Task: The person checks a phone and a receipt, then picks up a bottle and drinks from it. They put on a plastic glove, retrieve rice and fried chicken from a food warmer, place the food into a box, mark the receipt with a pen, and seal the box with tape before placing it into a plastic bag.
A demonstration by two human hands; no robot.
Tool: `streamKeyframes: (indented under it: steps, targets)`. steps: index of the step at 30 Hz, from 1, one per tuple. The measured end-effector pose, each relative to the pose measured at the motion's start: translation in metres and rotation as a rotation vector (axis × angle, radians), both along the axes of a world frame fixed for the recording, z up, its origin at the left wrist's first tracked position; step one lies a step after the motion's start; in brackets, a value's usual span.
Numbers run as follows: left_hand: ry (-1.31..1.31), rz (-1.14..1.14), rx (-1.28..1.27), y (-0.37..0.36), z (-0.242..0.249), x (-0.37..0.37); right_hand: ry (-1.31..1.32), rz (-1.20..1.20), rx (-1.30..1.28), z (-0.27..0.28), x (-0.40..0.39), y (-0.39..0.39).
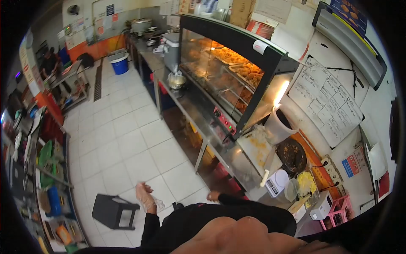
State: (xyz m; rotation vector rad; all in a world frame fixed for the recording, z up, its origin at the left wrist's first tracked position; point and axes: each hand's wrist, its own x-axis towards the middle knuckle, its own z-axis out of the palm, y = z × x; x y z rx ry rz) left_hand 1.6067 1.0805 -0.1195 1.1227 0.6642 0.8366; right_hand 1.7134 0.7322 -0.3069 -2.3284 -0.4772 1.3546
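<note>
My left hand [146, 197] wears a clear plastic glove and hangs over the tiled floor, its fingers loosely bent and apart, with nothing seen in them. Near it, to the left, stands a black plastic stool [114, 211]. My right hand [214, 196] shows small in front of my body, close to the metal counter [245, 169]. Most of its fingers are hard to make out, and I see no object in it. On the counter to the right lie a cutting board [255, 146], a knife [265, 178] and a white kitchen scale [277, 183].
A heated glass display case [237, 80] with trays of fried food stands on the counter. Shelves [50, 182] line the left side. A blue bucket [119, 64] stands farther back on the white tile floor [114, 127]. Another person [50, 65] is at the back left.
</note>
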Motion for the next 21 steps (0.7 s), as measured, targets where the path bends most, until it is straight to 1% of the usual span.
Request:
streamKeyframes:
  steps: [1,2,3,4,6,7,8,9,10,11,12,13,14,16,17,18,20,21]
  targets:
    - [0.071,-0.109,0.019,0.0,0.021,0.037,-0.105,0.199,0.116,-0.017,0.001,-0.028]
    - [0.076,-0.14,0.021,0.001,0.031,0.075,-0.301,0.388,0.092,-0.08,0.002,-0.049]
    - [0.001,-0.283,0.131,0.003,0.039,0.109,-0.177,0.344,0.019,-0.093,0.004,-0.06]
    - [-0.078,-0.427,0.239,0.004,0.047,0.142,-0.17,0.312,0.024,-0.08,0.002,-0.06]
    - [-0.118,-0.568,0.303,0.002,0.064,0.207,0.058,-0.507,0.103,-0.05,-0.003,-0.058]
    - [-0.11,-0.596,0.301,-0.003,0.074,0.237,0.05,-0.479,0.134,-0.047,0.007,-0.057]
    - [-0.182,-0.638,0.307,-0.009,0.084,0.264,0.061,-0.504,0.135,-0.037,0.019,-0.051]
    - [-0.257,-0.675,0.315,-0.014,0.088,0.285,-0.069,-0.502,0.211,-0.027,0.034,-0.039]
    - [-0.251,-0.695,0.318,-0.019,0.086,0.301,-0.203,-0.497,0.286,-0.017,0.046,-0.028]
    - [-0.299,-0.686,0.29,-0.026,0.083,0.325,-0.128,-0.519,0.438,-0.059,0.072,-0.028]
    - [-0.349,-0.674,0.261,-0.035,0.081,0.348,-0.139,-0.529,0.441,-0.051,0.098,-0.027]
    - [-0.337,-0.624,0.166,-0.048,0.074,0.365,-0.26,-0.406,0.396,-0.044,0.126,-0.02]
    - [-0.33,-0.642,0.182,-0.058,0.074,0.374,-0.372,-0.289,0.357,-0.032,0.152,-0.004]
    - [-0.308,-0.669,0.122,-0.075,0.075,0.392,-0.123,-0.331,0.587,0.043,0.203,0.02]
    - [-0.309,-0.756,0.184,-0.077,0.071,0.402,-0.132,-0.35,0.597,0.062,0.227,0.029]
    - [-0.267,-0.818,0.135,-0.08,0.067,0.412,-0.111,-0.363,0.61,0.076,0.247,0.038]
    - [-0.264,-0.853,0.188,-0.083,0.073,0.43,-0.098,-0.406,0.618,0.115,0.271,0.049]
    - [-0.269,-0.882,0.182,-0.085,0.07,0.44,-0.183,-0.416,0.568,0.144,0.277,0.056]
